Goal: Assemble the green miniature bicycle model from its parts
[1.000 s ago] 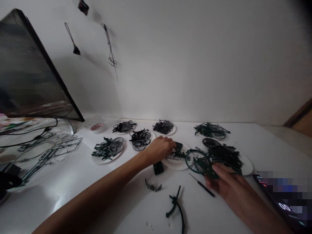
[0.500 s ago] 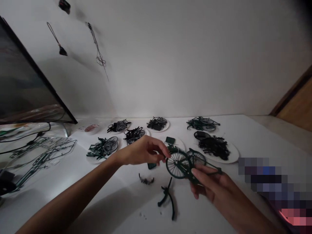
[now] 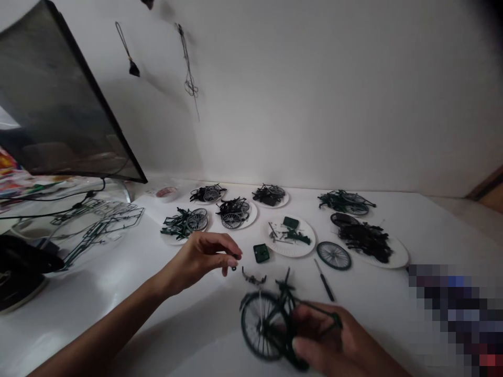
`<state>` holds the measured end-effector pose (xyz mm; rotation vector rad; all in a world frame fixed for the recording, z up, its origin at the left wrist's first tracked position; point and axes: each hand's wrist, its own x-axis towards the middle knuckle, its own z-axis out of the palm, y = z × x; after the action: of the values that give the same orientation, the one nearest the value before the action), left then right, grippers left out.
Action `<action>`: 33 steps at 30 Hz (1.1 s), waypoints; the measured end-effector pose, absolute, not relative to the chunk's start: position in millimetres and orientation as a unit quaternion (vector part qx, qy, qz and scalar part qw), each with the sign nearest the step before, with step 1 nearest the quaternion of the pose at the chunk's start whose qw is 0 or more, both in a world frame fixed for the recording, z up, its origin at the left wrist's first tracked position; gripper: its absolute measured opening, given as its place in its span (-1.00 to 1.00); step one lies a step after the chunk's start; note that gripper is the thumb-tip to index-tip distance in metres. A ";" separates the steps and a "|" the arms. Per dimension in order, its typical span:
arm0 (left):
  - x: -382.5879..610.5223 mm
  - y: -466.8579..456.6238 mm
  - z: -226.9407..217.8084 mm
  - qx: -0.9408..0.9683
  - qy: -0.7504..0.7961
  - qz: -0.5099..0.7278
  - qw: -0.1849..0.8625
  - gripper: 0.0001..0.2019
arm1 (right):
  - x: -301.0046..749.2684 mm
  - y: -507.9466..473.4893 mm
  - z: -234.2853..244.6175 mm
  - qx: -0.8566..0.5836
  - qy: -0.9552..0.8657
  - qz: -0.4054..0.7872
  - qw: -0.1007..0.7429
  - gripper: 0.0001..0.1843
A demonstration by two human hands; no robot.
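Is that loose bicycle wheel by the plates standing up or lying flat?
Lying flat: the loose wheel rests on its side on the table.

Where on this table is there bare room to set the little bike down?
Bare table lies between the left hand and the plastic frames. Another bare stretch runs right of the plate of black parts, toward the wall. The middle is crowded: plates, a loose wheel, a screwdriver. The right hand holds the bike.
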<state>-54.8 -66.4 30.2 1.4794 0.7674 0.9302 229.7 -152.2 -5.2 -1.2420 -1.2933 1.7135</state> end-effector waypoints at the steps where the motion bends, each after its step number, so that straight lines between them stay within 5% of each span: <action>1: -51.3 -69.7 28.8 0.629 0.326 0.404 0.579 -0.88 | 228.2 -147.4 -5.1 -0.464 -0.506 0.641 0.342 -0.66; 4: -35.8 -88.3 29.1 0.654 0.325 0.417 0.541 -0.87 | 227.5 -137.6 -7.2 -0.449 -0.516 0.644 0.341 -0.56; 8: -15.8 -121.7 31.0 0.771 0.272 0.432 0.382 -0.90 | 232.4 -142.1 -7.5 -0.483 -0.484 0.690 0.238 -0.38; 12: -3.5 -139.2 23.1 0.821 0.237 0.413 0.316 -0.90 | 232.7 -150.3 -1.0 -0.500 -0.487 0.699 0.156 -0.41; 19: 6.6 -136.1 3.2 0.859 0.233 0.364 0.275 -0.93 | 228.6 -154.5 -7.7 -0.571 -0.505 0.627 0.161 -0.23; 33: -7.7 -130.1 17.5 0.938 0.187 0.236 0.170 -0.83 | 229.2 -145.6 -3.4 -0.506 -0.514 0.673 0.164 -0.58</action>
<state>-7.7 -130.1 17.5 2.6653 0.5326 0.6715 229.2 -145.6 -3.4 -1.4429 -1.4660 1.9185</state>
